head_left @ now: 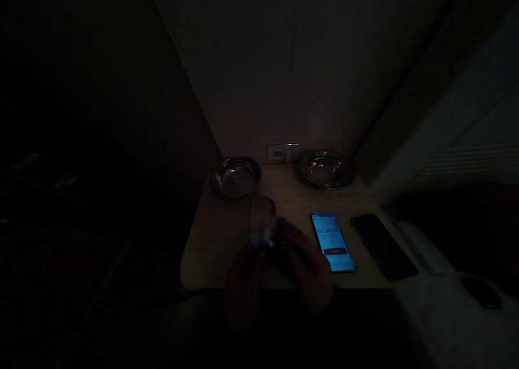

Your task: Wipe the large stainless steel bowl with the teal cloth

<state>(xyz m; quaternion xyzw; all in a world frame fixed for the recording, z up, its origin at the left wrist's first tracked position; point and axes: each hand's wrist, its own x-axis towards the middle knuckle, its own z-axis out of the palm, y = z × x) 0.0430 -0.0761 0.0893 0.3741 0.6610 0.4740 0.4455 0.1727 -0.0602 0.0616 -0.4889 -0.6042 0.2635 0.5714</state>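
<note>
The scene is very dark and the hands are slightly blurred. My left hand (243, 282) is closed on the lower edge of a shiny metal bowl (261, 220), tilted on its side above the front of the small table. Close to the bowl's right side, my right hand (311, 271) is closed around a dark, bunched cloth (288, 227). Whether the cloth touches the metal I cannot tell. Behind the held bowl, a steel bowl (236, 178) rests at the back left of the table. Stacked steel bowls (327, 170) sit at the back right.
A lit phone (332, 242) showing a timer lies on the wooden table (214, 239), right of my hands. Beside it is a dark phone (386, 247). A wall socket (283, 152) is behind the table. A dark oval object (481, 292) lies on a pale surface at right.
</note>
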